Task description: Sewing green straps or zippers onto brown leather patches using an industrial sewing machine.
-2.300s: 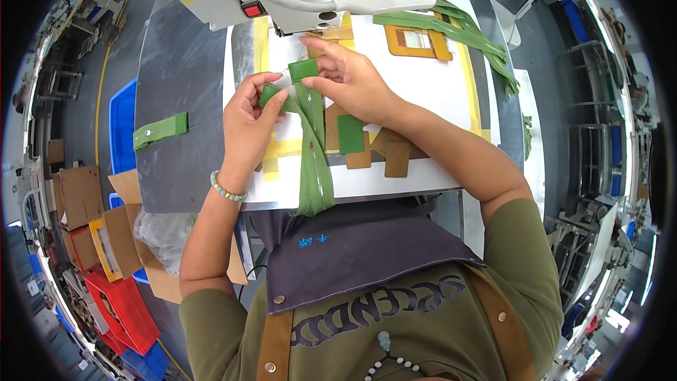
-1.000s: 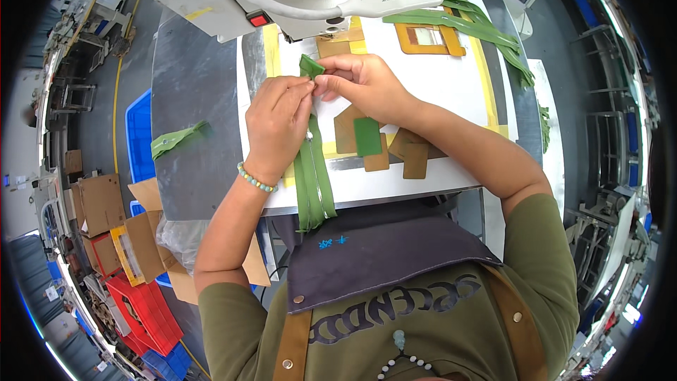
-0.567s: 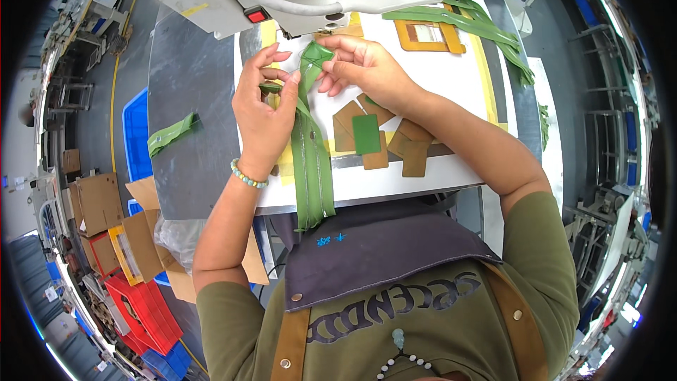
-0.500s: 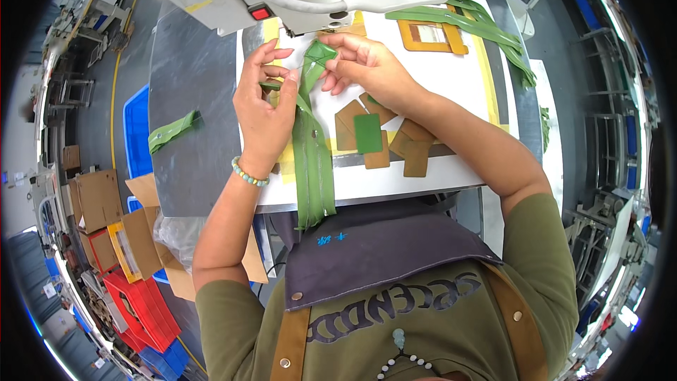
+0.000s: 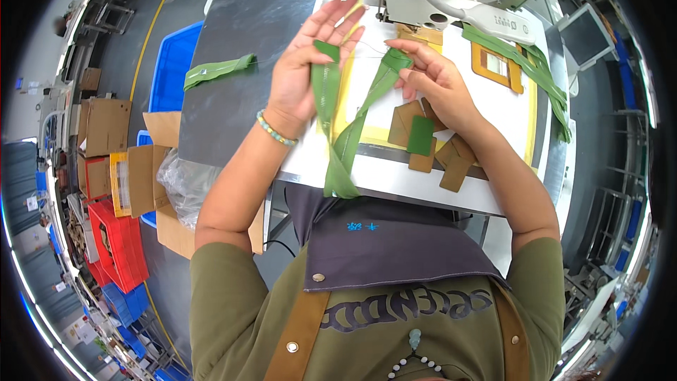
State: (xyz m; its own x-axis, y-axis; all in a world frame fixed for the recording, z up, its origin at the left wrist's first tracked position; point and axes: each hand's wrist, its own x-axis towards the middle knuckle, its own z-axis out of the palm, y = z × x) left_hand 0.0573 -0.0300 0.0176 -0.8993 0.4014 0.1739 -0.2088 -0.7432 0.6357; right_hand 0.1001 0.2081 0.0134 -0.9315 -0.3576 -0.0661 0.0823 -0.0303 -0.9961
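Note:
My left hand [image 5: 303, 60] pinches one end of a green zipper strip [image 5: 325, 92] between thumb and palm, its other fingers stretched out. In my right hand [image 5: 437, 81], thumb and fingertips grip the other green end [image 5: 393, 63]. The two lengths hang down in a V and meet over the table's front edge. A thin dark thread [image 5: 367, 54] runs between the two ends. Just beyond my hands is the head of a sewing machine [image 5: 423, 10]. Brown card pieces [image 5: 404, 116] and a green rectangular piece [image 5: 420, 134] lie below my right hand.
A separate green zipper piece [image 5: 220, 70] lies on the dark metal tabletop [image 5: 247, 21] at left. More green strips [image 5: 543, 74] and an amber frame [image 5: 486, 70] lie at right. A blue bin [image 5: 171, 63] and cardboard boxes [image 5: 106, 127] stand left of the table.
The green ends, together at the machine before, are now apart, one in each hand. The strip's lower part has risen toward the table edge. The view has shifted left.

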